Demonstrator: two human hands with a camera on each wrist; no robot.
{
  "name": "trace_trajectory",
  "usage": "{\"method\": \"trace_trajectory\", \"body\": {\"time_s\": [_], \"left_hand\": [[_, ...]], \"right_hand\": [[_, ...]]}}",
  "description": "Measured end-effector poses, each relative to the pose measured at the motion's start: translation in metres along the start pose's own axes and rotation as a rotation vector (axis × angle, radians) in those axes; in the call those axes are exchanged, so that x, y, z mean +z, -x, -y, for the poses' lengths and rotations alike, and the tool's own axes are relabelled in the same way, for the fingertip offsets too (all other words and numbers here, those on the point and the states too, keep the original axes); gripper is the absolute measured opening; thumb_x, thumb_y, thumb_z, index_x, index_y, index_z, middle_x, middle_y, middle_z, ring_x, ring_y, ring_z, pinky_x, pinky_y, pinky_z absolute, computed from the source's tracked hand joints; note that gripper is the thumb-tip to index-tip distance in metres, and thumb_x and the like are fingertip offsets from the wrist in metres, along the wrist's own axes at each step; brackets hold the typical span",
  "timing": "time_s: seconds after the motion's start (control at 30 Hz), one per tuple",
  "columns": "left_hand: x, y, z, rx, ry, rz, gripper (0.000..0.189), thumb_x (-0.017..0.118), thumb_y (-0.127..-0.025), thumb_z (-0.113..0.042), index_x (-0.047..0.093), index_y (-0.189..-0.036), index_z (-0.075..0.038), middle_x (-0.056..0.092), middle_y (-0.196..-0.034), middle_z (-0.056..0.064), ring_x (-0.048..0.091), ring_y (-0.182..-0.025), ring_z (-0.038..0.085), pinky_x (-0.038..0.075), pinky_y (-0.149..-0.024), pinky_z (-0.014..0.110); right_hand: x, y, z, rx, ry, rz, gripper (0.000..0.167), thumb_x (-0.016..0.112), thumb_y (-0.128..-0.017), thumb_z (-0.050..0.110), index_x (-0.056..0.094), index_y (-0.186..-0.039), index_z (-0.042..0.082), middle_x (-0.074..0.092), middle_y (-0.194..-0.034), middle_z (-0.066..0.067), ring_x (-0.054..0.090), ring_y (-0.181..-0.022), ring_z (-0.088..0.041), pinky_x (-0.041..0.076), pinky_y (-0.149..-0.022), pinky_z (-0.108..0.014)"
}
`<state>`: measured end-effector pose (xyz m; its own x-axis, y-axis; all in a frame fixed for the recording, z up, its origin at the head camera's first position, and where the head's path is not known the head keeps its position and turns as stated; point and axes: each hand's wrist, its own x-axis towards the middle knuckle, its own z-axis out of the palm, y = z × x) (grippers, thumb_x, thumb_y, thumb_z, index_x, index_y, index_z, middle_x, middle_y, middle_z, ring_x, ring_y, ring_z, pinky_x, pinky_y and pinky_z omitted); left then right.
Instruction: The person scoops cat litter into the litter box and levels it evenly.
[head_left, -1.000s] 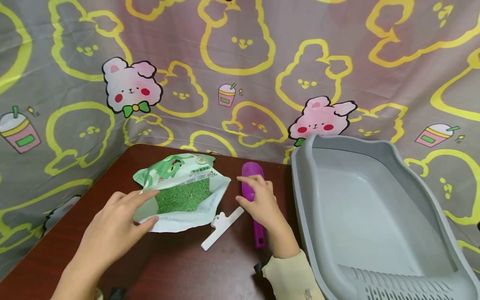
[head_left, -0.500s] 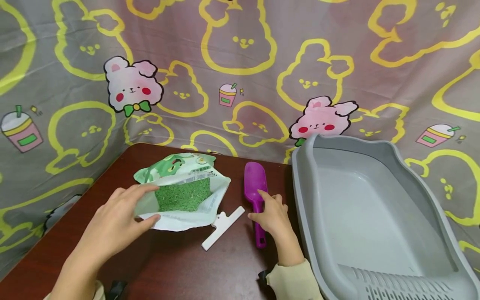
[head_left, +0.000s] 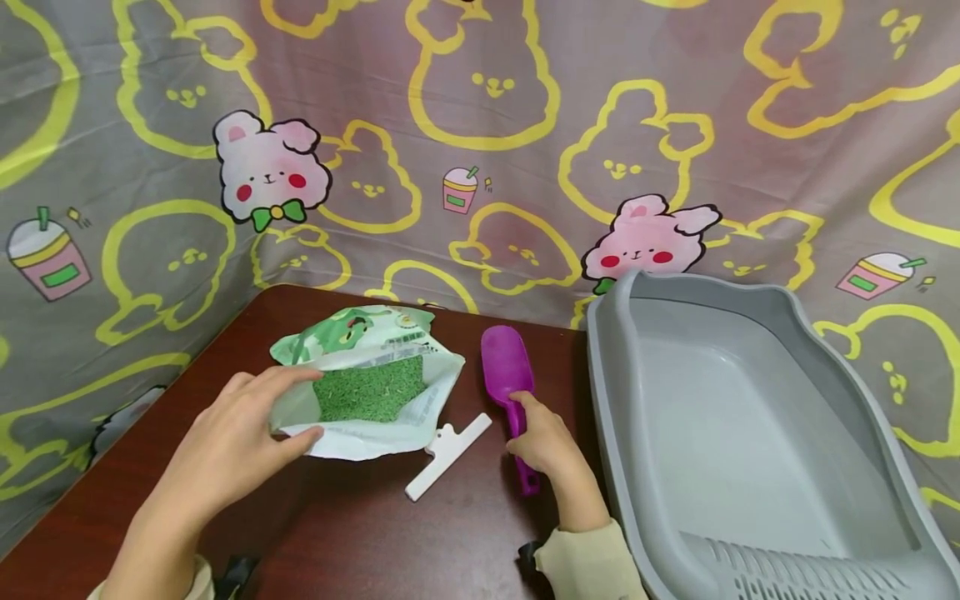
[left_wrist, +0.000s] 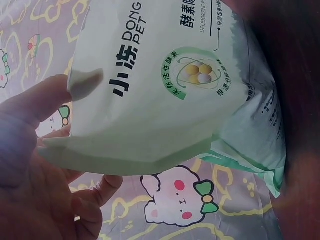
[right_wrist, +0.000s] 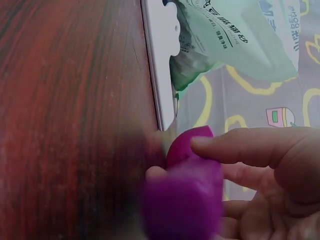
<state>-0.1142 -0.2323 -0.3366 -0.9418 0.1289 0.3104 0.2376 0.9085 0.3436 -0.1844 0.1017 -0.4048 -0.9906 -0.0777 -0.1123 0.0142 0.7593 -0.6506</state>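
Note:
In the head view, my left hand holds the left rim of an open litter bag, thumb at the near edge and index finger at the far one. Green pellet cat litter shows inside. The left wrist view has the bag's white printed side close up, with the thumb and fingers at its edge. My right hand grips the handle of a purple scoop, whose bowl points away from me. In the right wrist view, thumb and fingers pinch the scoop's handle, which is partly blurred.
A white bag clip lies on the brown table between bag and scoop. The large grey litter box stands close on the right of my right hand. A patterned curtain hangs behind the table.
My right hand has moved back from over the scoop's bowl to its handle and taken hold of it. The scoop has turned slightly. My left hand stays at the bag.

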Motion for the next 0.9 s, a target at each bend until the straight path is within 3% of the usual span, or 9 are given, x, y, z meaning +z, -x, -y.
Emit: {"method": "trace_trajectory", "body": {"time_s": [0.17, 0.23, 0.53, 0.7, 0.9], "left_hand": [[0.0, -0.001, 0.0, 0.0, 0.013, 0.009, 0.061, 0.083, -0.077, -0.029, 0.058, -0.133, -0.022, 0.065, -0.127, 0.004, 0.049, -0.101, 0.026, 0.04, -0.061, 0.035], [0.0, -0.001, 0.0, 0.003, 0.013, 0.009, 0.061, 0.083, -0.077, -0.03, 0.058, -0.133, -0.022, 0.065, -0.127, 0.004, 0.05, -0.101, 0.026, 0.04, -0.061, 0.036], [0.0, 0.0, 0.001, -0.012, 0.023, 0.011, 0.061, 0.083, -0.077, -0.029, 0.058, -0.133, -0.023, 0.065, -0.124, 0.003, 0.049, -0.1, 0.026, 0.038, -0.061, 0.035], [0.0, 0.0, 0.002, -0.01, 0.026, 0.013, 0.061, 0.083, -0.078, -0.03, 0.058, -0.133, -0.023, 0.065, -0.125, 0.003, 0.049, -0.102, 0.026, 0.04, -0.062, 0.036], [-0.001, -0.002, 0.002, -0.013, 0.026, 0.021, 0.06, 0.082, -0.078, -0.03, 0.059, -0.133, -0.023, 0.065, -0.127, 0.004, 0.05, -0.105, 0.028, 0.041, -0.063, 0.038]], "right_hand": [[0.002, 0.0, -0.003, -0.018, -0.135, -0.049, 0.061, 0.063, -0.077, -0.008, 0.054, -0.134, 0.014, 0.067, -0.1, -0.022, 0.067, -0.054, -0.017, 0.047, -0.057, -0.03], [0.002, -0.001, -0.003, -0.031, -0.17, -0.072, 0.059, 0.063, -0.078, -0.008, 0.054, -0.133, 0.014, 0.065, -0.108, -0.026, 0.067, -0.053, -0.018, 0.047, -0.056, -0.029], [-0.002, -0.002, 0.005, -0.106, -0.327, -0.165, 0.065, 0.062, -0.08, -0.008, 0.052, -0.139, 0.017, 0.065, -0.108, -0.021, 0.059, -0.052, -0.016, 0.05, -0.053, -0.029], [-0.006, -0.001, 0.01, -0.158, -0.403, -0.218, 0.065, 0.061, -0.081, -0.009, 0.05, -0.14, 0.015, 0.065, -0.101, -0.022, 0.058, -0.053, -0.016, 0.052, -0.055, -0.029], [-0.014, 0.007, 0.02, -0.162, -0.463, -0.248, 0.066, 0.066, -0.082, -0.007, 0.041, -0.141, 0.012, 0.065, -0.098, -0.021, 0.06, -0.058, -0.018, 0.055, -0.06, -0.029]]}}
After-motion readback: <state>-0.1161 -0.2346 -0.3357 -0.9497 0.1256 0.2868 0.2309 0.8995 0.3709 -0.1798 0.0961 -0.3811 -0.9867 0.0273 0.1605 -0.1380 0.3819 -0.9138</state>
